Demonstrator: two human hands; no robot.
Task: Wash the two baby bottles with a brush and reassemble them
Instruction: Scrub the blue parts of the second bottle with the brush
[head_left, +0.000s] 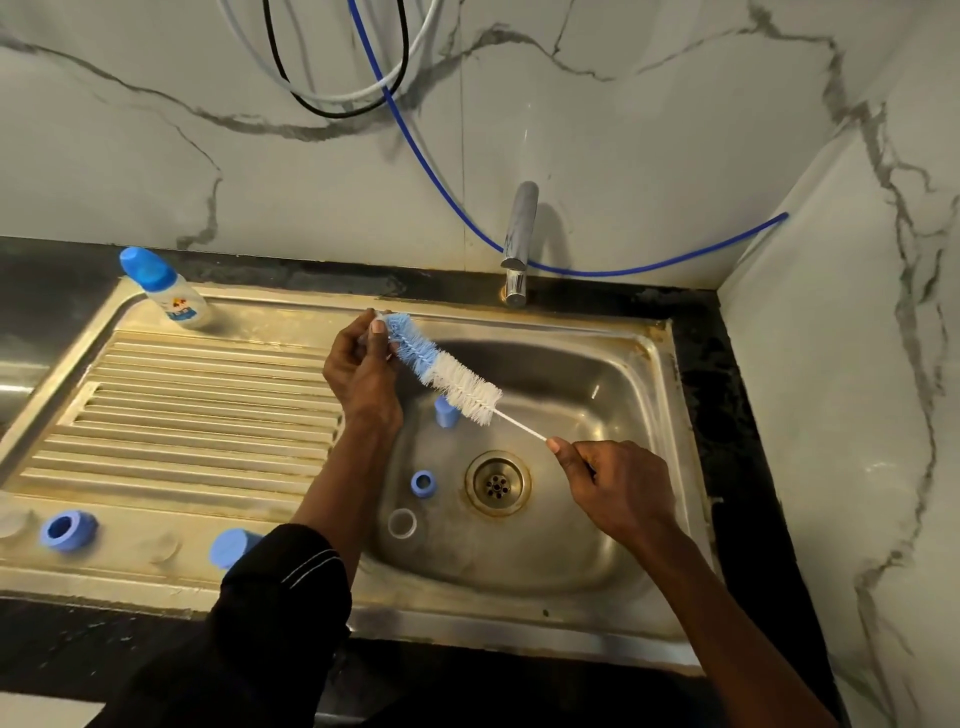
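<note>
over the sink (657, 332), right hand (618, 488) grips the brush (447, 374) by its wire stem while left hand (361, 369) pinches the blue tip, probably steadying it. one capped bottle (169, 288) stands aside on the drainboard (197, 415); a blue collar (423, 484) lies in the basin, awaiting reassembly.

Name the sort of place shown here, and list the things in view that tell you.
Most likely a home kitchen sink area. A stainless steel sink with a ribbed drainboard is set in a dark counter, a tap stands behind the basin, and the walls look like marble-patterned tile.
</note>
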